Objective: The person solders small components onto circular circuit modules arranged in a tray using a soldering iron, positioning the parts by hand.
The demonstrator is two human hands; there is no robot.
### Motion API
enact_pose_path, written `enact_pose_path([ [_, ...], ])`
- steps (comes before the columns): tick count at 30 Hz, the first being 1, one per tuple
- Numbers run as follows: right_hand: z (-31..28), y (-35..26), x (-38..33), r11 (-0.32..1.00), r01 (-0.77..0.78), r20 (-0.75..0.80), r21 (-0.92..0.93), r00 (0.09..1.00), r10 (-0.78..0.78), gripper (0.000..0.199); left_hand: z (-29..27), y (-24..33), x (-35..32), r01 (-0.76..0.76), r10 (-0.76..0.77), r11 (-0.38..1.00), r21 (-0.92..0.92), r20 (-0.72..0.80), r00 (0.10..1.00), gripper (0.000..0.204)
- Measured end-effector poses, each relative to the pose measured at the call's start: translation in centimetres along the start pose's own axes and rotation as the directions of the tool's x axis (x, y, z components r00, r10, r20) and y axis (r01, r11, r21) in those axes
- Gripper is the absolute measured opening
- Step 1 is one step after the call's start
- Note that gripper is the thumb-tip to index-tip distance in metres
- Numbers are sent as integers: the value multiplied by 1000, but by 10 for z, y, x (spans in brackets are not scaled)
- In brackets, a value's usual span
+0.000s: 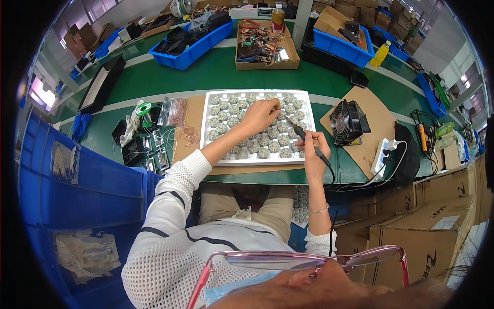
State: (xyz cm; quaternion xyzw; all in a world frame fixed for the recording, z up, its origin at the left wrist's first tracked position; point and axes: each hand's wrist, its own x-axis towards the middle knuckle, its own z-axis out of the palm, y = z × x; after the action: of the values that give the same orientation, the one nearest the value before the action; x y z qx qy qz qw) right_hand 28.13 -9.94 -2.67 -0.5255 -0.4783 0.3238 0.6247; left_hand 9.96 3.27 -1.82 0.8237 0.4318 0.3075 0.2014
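Note:
A white foam tray [211, 157] lies on the bench, filled with rows of small round pale parts [263, 140]. Over the tray's far middle is my left hand [261, 114], its thumb and fingers pinched together just above the parts. Whatever sits between those fingertips is too small to make out. My right hand [315, 147] grips a soldering iron [300, 131] at the tray's right side. The iron's tip slants up and left toward the parts near my left fingertips; I cannot tell whether it touches one. Its black cord trails down from my hand.
A black fan [347, 123] stands on cardboard right of the tray, near a white power strip [381, 157]. On the left are a solder spool [144, 109], bagged small red parts [177, 110] and a blue bin [82, 206]. Blue trays [193, 49] and a cardboard box [267, 64] stand behind.

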Motion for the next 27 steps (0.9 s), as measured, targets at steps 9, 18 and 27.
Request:
enact_pose_path([
  [9, -1, 2, 2, 999, -7, 11, -35, 1000, 8, 20, 2, 1, 0, -19, 19, 1000, 16, 3, 1000, 14],
  [18, -11, 4, -4, 997, 65, -41, 37, 997, -64, 21, -2, 13, 1, 47, -47, 998, 31, 17, 999, 16],
  [27, -27, 1, -16, 1000, 14, -109, 20, 994, -12, 22, 18, 18, 4, -82, 84, 991, -107, 6, 996, 11],
])
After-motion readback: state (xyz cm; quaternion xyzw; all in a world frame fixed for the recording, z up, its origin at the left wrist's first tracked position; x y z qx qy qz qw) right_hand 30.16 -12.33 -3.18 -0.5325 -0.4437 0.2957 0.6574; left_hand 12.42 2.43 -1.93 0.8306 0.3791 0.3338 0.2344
